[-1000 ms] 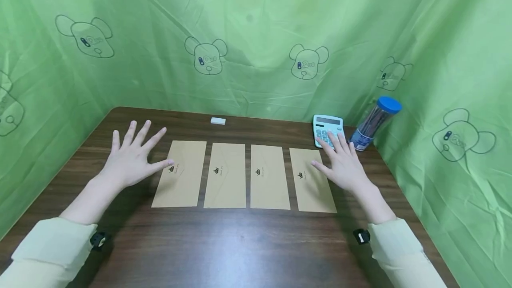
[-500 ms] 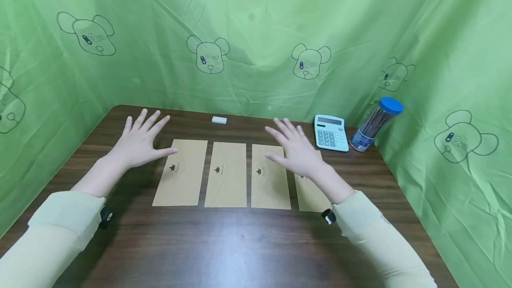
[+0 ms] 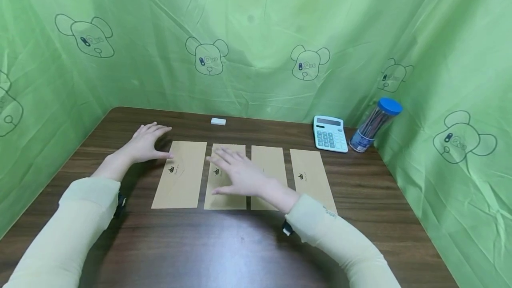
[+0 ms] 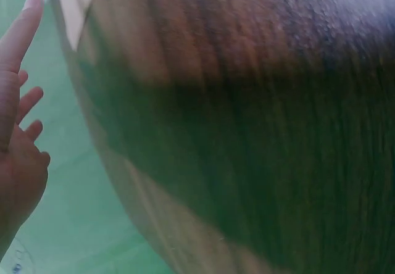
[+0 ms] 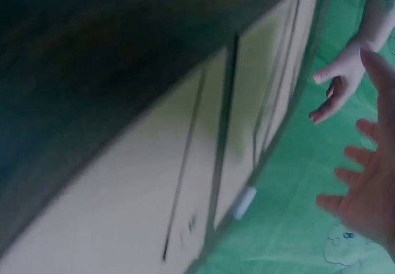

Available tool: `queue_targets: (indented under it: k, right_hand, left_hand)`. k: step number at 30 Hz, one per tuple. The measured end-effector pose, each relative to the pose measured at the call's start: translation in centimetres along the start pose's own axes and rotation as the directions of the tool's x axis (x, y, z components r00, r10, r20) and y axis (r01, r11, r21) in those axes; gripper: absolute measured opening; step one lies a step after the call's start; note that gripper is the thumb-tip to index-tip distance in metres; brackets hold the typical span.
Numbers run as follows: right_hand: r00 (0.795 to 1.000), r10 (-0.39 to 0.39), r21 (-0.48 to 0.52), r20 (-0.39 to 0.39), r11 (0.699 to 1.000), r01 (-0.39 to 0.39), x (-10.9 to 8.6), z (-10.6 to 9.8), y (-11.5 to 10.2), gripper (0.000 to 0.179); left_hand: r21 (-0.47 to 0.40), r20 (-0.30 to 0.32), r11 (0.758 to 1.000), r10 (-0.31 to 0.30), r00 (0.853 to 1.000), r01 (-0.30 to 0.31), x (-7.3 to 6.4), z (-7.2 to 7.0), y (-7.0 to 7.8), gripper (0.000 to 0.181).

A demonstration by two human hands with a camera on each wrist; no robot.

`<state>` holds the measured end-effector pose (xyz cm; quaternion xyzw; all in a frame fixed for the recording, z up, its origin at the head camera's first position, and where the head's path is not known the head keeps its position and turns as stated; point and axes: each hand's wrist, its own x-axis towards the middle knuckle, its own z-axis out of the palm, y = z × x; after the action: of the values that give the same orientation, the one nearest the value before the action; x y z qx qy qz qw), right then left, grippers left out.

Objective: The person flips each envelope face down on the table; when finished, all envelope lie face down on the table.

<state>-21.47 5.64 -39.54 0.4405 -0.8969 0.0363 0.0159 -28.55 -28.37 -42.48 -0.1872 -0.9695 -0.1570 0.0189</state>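
Several kraft-brown envelopes with a small black crown print lie in a row on the dark wood table. My left hand (image 3: 145, 145) is at the left side of the leftmost envelope (image 3: 182, 183), its thumb reaching to that envelope's edge; whether it touches cannot be told. Over the second envelope (image 3: 230, 201) hovers my right hand (image 3: 240, 174), fingers spread, holding nothing. It also partly covers the third envelope (image 3: 270, 159). The rightmost envelope (image 3: 312, 174) has no hand on it. In the left wrist view the left hand (image 4: 21, 138) holds nothing.
A light-blue calculator (image 3: 330, 134) lies at the back right, beside a clear jar (image 3: 372, 123) with a blue lid and dark thin sticks inside. A small white block (image 3: 218, 121) sits near the back edge. Green cloth (image 3: 256, 21) hangs around the table (image 3: 192, 243).
My right hand has swept left from beside the calculator, across the envelopes, to the second one. My left hand has shifted slightly right, its fingers drawing closer together. The envelopes have not moved.
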Motion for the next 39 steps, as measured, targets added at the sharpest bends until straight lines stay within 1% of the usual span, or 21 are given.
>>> queue_targets:
  k: [3,6,8,10,13,14,16,18,22,29,32,36,39]
  right_hand:
    - [0.996,-0.085,-0.015,0.023,0.996,0.085,1.1,1.0,-0.5,0.091]
    - [0.985,-0.157,-0.019,0.066,0.987,0.159,2.1,1.8,-0.7,0.091]
    - [0.971,-0.212,-0.016,0.107,0.976,0.215,2.7,2.4,-0.7,0.090]
    - [0.952,-0.268,0.007,0.149,0.963,0.270,3.1,3.0,-0.7,0.088]
    - [0.926,-0.326,0.058,0.191,0.945,0.321,3.5,3.6,-0.7,0.081]
    - [0.920,-0.337,0.070,0.201,0.942,0.329,3.5,3.7,-0.6,0.079]
    - [0.913,-0.344,0.090,0.220,0.939,0.332,3.6,3.9,-0.6,0.075]
    - [0.909,-0.343,0.089,0.238,0.939,0.332,3.6,3.9,-0.6,0.072]
    - [0.907,-0.330,0.078,0.262,0.944,0.321,3.7,4.0,-0.5,0.069]
    - [0.910,-0.336,0.103,0.242,0.942,0.320,3.7,4.3,-0.2,0.069]
    - [0.912,-0.339,0.117,0.230,0.940,0.320,3.7,4.6,0.0,0.070]
    - [0.916,-0.341,0.154,0.211,0.937,0.314,3.6,5.0,0.2,0.069]
    - [0.918,-0.341,0.182,0.204,0.934,0.307,3.6,5.1,0.3,0.067]
  left_hand:
    - [-0.012,0.037,1.000,-0.016,0.999,0.016,0.1,0.4,-0.5,0.098]
    - [-0.010,0.068,1.000,-0.019,0.998,0.019,0.2,0.7,-0.7,0.096]
    - [-0.010,0.077,1.000,-0.010,0.997,0.011,0.3,0.9,-0.7,0.094]
    - [-0.001,0.075,1.000,-0.001,0.997,0.001,0.4,1.2,-0.8,0.092]
    - [0.001,0.076,1.000,0.006,0.997,-0.006,0.6,1.5,-1.0,0.090]
    - [0.003,0.078,1.000,0.008,0.997,-0.008,0.6,1.6,-1.2,0.090]
    - [-0.001,0.083,1.000,0.006,0.997,-0.006,0.7,1.8,-1.4,0.088]
    - [-0.010,0.086,1.000,0.011,0.996,-0.010,0.8,1.9,-1.5,0.085]
    - [-0.030,0.096,1.000,0.010,0.995,-0.007,1.0,2.0,-1.6,0.079]
    - [-0.128,0.095,0.992,0.010,0.995,0.003,1.3,1.9,-1.5,0.075]
    - [-0.167,0.117,0.986,-0.004,0.993,0.024,1.6,1.9,-1.5,0.076]
    - [-0.213,0.134,0.976,-0.027,0.991,0.055,1.9,2.1,-1.7,0.074]
    - [-0.246,0.122,0.967,-0.035,0.992,0.065,2.1,2.2,-2.2,0.068]
